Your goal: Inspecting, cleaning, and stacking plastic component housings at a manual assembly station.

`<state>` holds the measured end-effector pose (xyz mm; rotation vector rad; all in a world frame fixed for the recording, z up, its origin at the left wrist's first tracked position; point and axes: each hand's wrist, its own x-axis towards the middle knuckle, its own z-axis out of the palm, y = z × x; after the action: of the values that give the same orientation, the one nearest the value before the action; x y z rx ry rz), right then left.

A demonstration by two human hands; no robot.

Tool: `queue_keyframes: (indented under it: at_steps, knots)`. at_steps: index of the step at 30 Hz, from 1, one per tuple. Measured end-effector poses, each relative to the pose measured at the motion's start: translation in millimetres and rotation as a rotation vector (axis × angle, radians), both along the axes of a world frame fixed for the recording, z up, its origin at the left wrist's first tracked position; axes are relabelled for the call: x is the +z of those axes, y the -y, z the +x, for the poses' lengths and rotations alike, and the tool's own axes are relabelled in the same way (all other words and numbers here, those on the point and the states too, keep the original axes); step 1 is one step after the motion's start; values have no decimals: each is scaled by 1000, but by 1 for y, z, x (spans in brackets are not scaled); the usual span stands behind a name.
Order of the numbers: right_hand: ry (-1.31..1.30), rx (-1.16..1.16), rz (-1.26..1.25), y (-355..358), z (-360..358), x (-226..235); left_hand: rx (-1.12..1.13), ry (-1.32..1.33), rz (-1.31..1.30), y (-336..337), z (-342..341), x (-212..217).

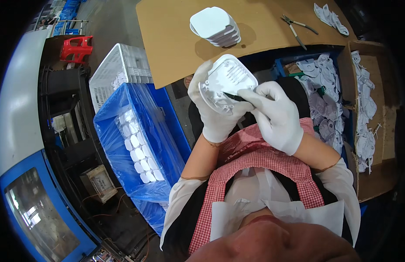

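My left hand [211, 111], in a white glove, holds a white moulded plastic cover [226, 81] with its ribbed inside facing me. My right hand [276, 115], also gloved, grips a small dark tool [234, 96] whose tip rests on the lower edge of the cover. Both hands sit above my lap, over a red checked apron [250, 161]. Just beyond them, a short stack of the same white covers [215, 27] rests on a brown cardboard sheet [167, 43].
Cutting pliers [296, 27] lie on the cardboard, with white plastic scraps [331, 15] at its far right. A blue bin lined with blue plastic [141, 139] on my left holds rows of white parts. A white crate [119, 70] stands behind it. Boxes of white offcuts [333, 100] sit at my right.
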<state>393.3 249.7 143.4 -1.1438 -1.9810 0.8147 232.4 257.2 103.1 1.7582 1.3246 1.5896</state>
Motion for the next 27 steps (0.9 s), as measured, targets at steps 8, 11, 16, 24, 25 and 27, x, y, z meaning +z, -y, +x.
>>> queue_keyframes:
  at_steps: [8,11,16,24,25,27]
  knots:
    - [-188,-9,-59,-17,3,2,-71,-16,46,-7,-3,-12]
    - [-217,9,-152,-22,0,11,-25,-168,139,-10,-1,-12]
    - [-234,55,-139,-27,-6,2,-28,-323,213,-12,0,-10]
    - [-243,160,-79,-31,-9,-7,-88,-192,107,-7,-4,-21]
    - [-255,155,-30,-30,-10,-7,-96,-149,91,-8,-5,-29]
    - [-265,107,-54,-29,-5,-6,-130,-101,77,-9,-6,-27]
